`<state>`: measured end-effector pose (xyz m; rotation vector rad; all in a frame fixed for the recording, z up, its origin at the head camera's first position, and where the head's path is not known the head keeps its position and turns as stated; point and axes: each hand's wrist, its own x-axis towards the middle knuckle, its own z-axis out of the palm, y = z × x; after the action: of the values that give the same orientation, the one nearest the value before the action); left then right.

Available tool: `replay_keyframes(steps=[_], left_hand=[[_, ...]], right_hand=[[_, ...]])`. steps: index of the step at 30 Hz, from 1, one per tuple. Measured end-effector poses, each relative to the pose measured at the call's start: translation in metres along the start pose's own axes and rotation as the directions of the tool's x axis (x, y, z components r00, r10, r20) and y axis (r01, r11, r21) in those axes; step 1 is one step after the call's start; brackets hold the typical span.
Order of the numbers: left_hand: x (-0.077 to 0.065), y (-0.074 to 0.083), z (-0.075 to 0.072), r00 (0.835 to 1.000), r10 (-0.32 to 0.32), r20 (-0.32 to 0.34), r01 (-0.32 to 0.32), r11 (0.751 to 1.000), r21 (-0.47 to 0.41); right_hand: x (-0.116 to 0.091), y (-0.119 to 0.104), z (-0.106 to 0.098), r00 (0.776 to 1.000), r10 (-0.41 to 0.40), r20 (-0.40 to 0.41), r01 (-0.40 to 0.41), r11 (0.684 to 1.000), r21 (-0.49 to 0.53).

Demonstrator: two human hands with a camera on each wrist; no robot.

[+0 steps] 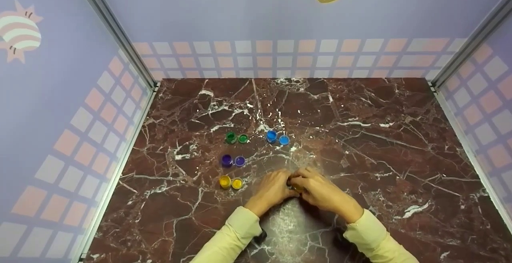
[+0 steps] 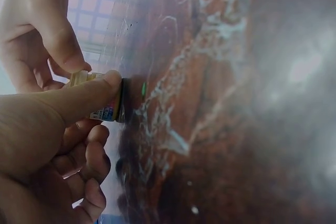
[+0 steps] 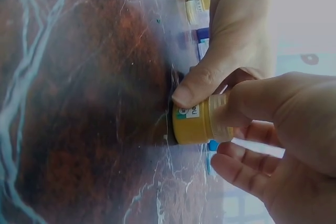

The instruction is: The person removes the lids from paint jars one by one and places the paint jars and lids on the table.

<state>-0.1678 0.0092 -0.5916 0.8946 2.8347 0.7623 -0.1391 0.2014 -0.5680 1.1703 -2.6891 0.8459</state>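
Note:
Between the two hands is a small ochre-yellow paint jar [image 3: 190, 129] with a printed label, upright at the table surface. My left hand [image 1: 274, 185] grips its lower body, the thumb laid along the side in the left wrist view. At the jar's top, my right hand [image 1: 322, 191] pinches the ribbed, translucent lid [image 3: 218, 114] between thumb and fingers. From the head view the jar is mostly hidden by the fingers. Left of the hands stands an open yellow paint jar [image 1: 225, 181], its lid [image 1: 237, 183] lying beside it.
Open purple [image 1: 227, 160], green [image 1: 231, 137] and blue [image 1: 271, 136] paint jars stand farther back, each with a lid at its right. The dark red marbled table [image 1: 380, 143] has patterned panels [image 1: 256, 15] at the back and sides.

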Motion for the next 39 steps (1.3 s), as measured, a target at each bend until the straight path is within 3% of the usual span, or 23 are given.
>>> replay_keyframes(steps=[7,12,15,18,22,25,27,33,39], left_hand=[[0.001,0.001,-0.001,1.000,-0.023,0.015,0.023,1.000,-0.005],[0.001,0.002,0.000,0.999,-0.028,0.026,0.029,0.999,-0.026],[0.001,0.001,0.000,0.999,-0.025,0.024,0.026,0.999,-0.035],[0.000,0.000,0.001,1.000,-0.018,0.011,0.018,0.999,-0.033],[0.000,0.000,0.002,1.000,-0.005,-0.001,0.005,1.000,-0.029],[0.001,0.000,0.003,1.000,-0.001,-0.007,0.000,0.999,-0.036],[0.001,-0.001,0.004,1.000,-0.001,-0.014,0.001,0.999,-0.039],[0.000,0.000,0.003,0.999,-0.027,-0.018,0.026,0.998,-0.048],[0.001,0.002,0.004,0.999,-0.038,-0.028,0.037,0.999,-0.023]], right_hand=[[-0.001,0.004,0.000,0.999,-0.051,-0.019,0.051,0.999,0.006],[-0.003,0.003,-0.003,1.000,0.017,-0.012,-0.016,0.999,0.037],[-0.004,0.001,-0.005,0.993,0.094,-0.067,-0.091,0.995,0.047],[-0.002,-0.002,-0.003,0.959,0.216,-0.183,-0.208,0.976,0.063],[0.003,-0.009,0.002,0.870,0.374,-0.323,-0.366,0.927,0.086],[0.007,-0.016,0.005,0.825,0.428,-0.369,-0.433,0.898,0.072],[0.009,-0.020,0.007,0.813,0.444,-0.376,-0.463,0.885,0.042],[0.011,-0.030,0.014,0.812,0.466,-0.350,-0.525,0.846,-0.092],[0.012,-0.036,0.021,0.812,0.488,-0.319,-0.542,0.834,-0.103]])
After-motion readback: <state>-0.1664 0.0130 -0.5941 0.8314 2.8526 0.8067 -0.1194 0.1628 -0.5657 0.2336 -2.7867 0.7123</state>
